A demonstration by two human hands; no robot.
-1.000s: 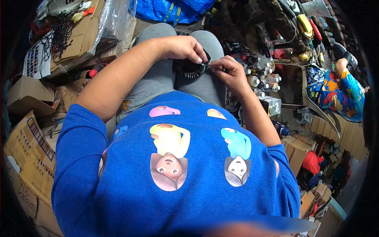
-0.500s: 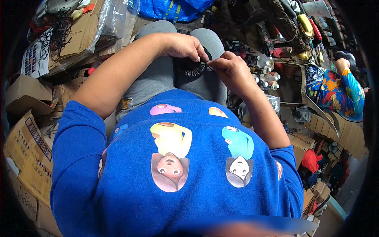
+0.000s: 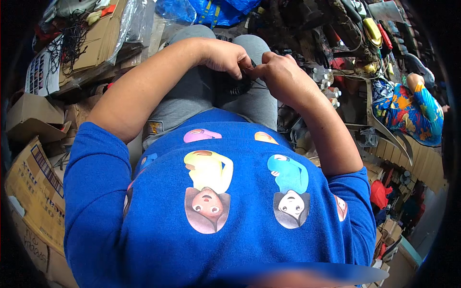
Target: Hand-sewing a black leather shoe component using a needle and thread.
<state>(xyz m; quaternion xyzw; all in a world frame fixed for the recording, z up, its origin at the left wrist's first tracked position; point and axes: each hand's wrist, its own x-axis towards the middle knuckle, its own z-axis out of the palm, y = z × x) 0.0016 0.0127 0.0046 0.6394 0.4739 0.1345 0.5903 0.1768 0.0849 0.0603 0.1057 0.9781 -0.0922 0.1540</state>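
On my lap, over the grey trousers, rests a dark, rounded piece with a row of pale, tooth-like marks along its near edge; its exact kind is hard to make out. My left hand grips its far edge between thumb and fingers. Coming in from the other side, my right hand has its fingers closed in a pinch at the same edge, close to the left fingertips. What lies between the right fingers is hidden. Both hands cover much of the dark piece.
Several clear bottles stand right of my knees. A person in bright patterned clothes is at the far right. An open cardboard box and flattened cardboard lie left; a blue bag lies ahead.
My right hand has shifted slightly up and turned, its knuckles higher and its back covering more of the bottles. The dark piece's pale marks show less. My left hand has barely moved.
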